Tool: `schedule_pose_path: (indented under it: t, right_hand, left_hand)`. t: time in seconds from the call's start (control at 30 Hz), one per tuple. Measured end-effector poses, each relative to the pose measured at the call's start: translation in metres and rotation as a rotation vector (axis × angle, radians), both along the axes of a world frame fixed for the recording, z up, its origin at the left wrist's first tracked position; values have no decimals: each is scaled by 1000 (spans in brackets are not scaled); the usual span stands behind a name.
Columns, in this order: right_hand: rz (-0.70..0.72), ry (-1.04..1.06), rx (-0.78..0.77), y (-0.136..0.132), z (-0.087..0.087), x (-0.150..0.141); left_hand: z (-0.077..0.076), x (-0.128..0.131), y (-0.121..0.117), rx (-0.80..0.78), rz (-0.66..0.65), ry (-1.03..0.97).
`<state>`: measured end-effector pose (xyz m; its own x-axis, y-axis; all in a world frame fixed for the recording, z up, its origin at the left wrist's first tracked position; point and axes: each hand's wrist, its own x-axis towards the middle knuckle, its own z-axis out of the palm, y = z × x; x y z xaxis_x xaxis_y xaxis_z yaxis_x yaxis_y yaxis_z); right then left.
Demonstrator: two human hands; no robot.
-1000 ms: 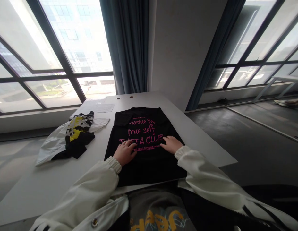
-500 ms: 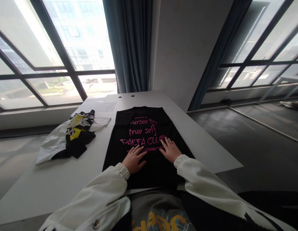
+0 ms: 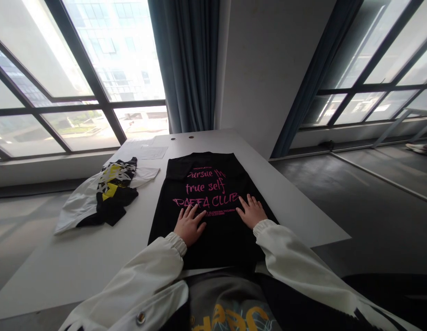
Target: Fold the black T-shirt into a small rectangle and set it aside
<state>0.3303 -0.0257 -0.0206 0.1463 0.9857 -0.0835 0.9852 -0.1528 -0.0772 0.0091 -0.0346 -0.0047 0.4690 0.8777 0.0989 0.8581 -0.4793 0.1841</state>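
A black T-shirt (image 3: pixel 213 234) with pink lettering lies flat before me, its sides folded in and its collar end away from me. My left hand (image 3: pixel 189 225) rests on its lower left part, fingers spread, partly covering the small print. On the right, my right hand (image 3: pixel 252 211) lies on the shirt just past the end of the large pink lettering, its fingers apart too. Neither hand grips the cloth.
The white table (image 3: pixel 296 220) carries a crumpled white, black and yellow garment (image 3: pixel 113 188) on the left. Papers (image 3: pixel 153 152) lie near its far end, by two cable holes. Behind stand a blue curtain (image 3: pixel 189 69) and windows.
My hands have moved apart: the right one has slid right toward the shirt's side, the left slightly left. The shirt stays flat in place.
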Motion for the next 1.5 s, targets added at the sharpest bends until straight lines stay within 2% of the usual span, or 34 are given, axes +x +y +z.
schedule_pose_path:
  t: [0.1,0.17,0.63,0.97,1.5]
  right_hand:
    - [8,-2,-2,-1,2,-1]
    - [16,-5,2,-1,2,-1]
    - [12,-18,43,0,3,-4]
    - [39,19,126,-1,2,-5]
    - [50,49,116,0,3,-4]
  left_hand:
    - [-1,-1,3,1,146,-2]
    - [-1,-3,5,-11,178,-11]
    - [-2,-4,7,-28,177,-31]
    - [-3,-5,7,-27,182,-43]
    - [-6,-5,8,-2,175,-50]
